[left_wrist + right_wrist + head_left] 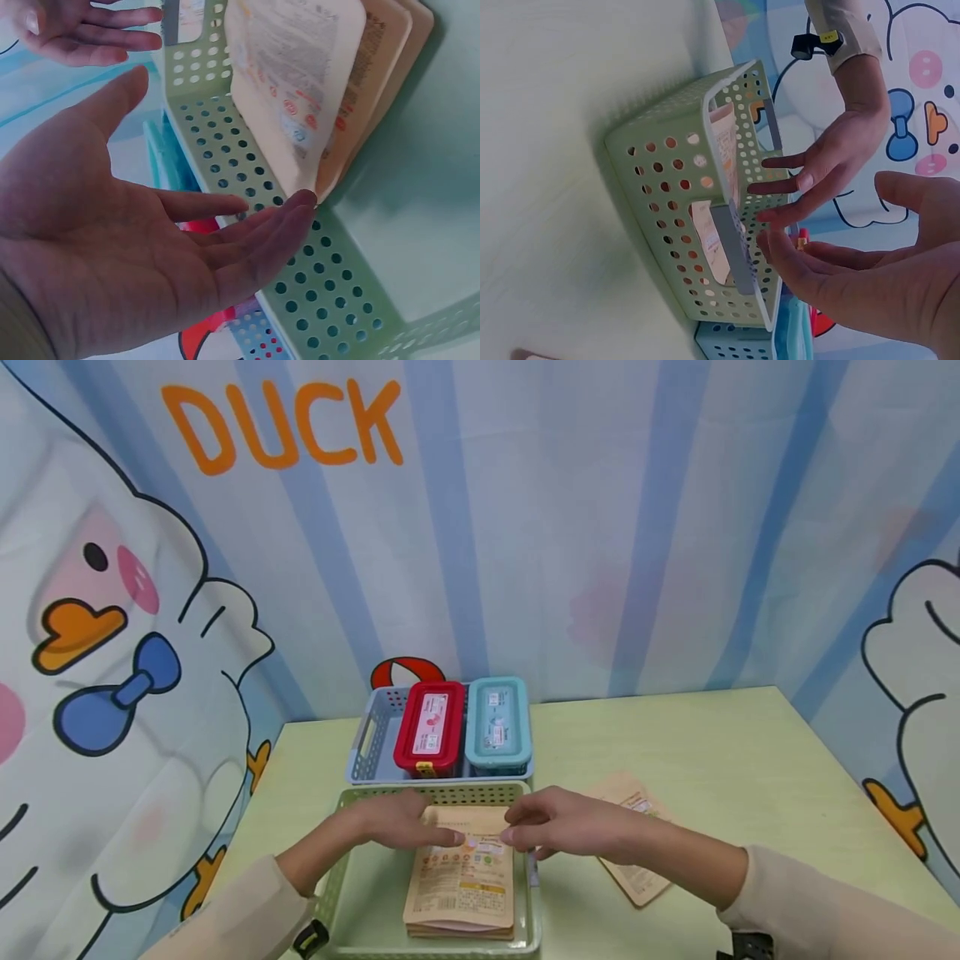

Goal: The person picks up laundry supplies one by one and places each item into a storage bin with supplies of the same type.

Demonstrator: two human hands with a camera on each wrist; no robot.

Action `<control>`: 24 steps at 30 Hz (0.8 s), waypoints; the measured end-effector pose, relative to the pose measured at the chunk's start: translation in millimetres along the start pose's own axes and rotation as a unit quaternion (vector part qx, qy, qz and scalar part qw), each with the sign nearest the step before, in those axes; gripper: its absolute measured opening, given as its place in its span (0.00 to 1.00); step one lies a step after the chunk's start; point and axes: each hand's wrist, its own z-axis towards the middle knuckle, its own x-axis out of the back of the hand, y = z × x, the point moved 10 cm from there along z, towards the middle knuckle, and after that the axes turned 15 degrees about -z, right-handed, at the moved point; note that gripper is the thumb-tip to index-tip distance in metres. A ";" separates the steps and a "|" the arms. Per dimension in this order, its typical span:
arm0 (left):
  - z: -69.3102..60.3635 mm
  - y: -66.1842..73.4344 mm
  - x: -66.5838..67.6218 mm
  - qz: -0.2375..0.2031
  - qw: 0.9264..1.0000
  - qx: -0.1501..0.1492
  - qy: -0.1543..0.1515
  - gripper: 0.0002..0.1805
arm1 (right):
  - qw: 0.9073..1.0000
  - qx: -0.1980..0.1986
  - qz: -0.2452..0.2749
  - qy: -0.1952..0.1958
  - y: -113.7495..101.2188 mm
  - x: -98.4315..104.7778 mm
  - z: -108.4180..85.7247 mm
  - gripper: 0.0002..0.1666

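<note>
Several tan printed paper-like packets (459, 893) lie stacked inside a green perforated basket (352, 868). My left hand (401, 822) is over the basket's far left part, its fingers loosely extended and holding nothing. In the left wrist view its fingertips are beside a corner of the packets (300, 82); whether they touch cannot be told. Above the basket's right rim is my right hand (570, 822), fingers loosely bent with nothing gripped. Another tan packet (637, 881) lies on the table right of the basket, partly hidden by the right forearm.
Behind the green basket stands a blue basket (367, 743) holding a red-lidded box (430, 727) and a teal-lidded box (498, 722). The pale table (720, 793) extends to the right. A printed duck curtain (525, 527) hangs along the table's back edge.
</note>
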 end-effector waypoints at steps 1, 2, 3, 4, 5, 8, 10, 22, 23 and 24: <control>-0.3 1.9 0.9 -0.004 1.000 -0.011 -0.003 0.35 | 1.000 0.002 -0.003 0.000 -0.8 1.8 -1.6 0.30; -0.8 3.6 1.9 -0.004 1.000 -0.017 -0.006 0.37 | 1.000 0.004 -0.004 0.001 -2.0 3.8 -3.4 0.30; -1.9 6.5 2.7 -0.003 1.000 -0.027 -0.010 0.39 | 1.000 0.006 -0.006 0.003 -3.1 5.7 -5.1 0.29; -3.4 10.7 3.8 -0.004 0.999 -0.040 -0.013 0.41 | 1.000 0.007 -0.007 0.006 -4.1 7.8 -6.5 0.30; -4.7 14.4 5.4 -0.002 0.999 -0.050 -0.013 0.43 | 1.000 0.008 -0.010 0.010 -4.7 10.0 -7.6 0.31; -7.1 23.1 10.4 0.012 0.997 -0.069 -0.010 0.48 | 0.999 0.012 -0.030 0.025 -6.3 17.3 -9.8 0.33; -7.8 27.8 14.4 0.019 0.996 -0.083 -0.003 0.50 | 0.998 0.014 -0.056 0.039 -6.6 23.3 -10.6 0.35; -18.7 66.3 46.0 0.021 0.973 -0.201 0.108 0.53 | 0.974 0.085 -0.178 0.115 -25.5 66.6 -16.8 0.48; -19.1 68.4 49.2 0.017 0.970 -0.208 0.122 0.54 | 0.970 0.090 -0.190 0.123 -28.0 70.5 -18.2 0.50; -20.0 70.8 52.3 0.016 0.967 -0.217 0.135 0.54 | 0.966 0.096 -0.201 0.130 -30.5 73.9 -19.9 0.50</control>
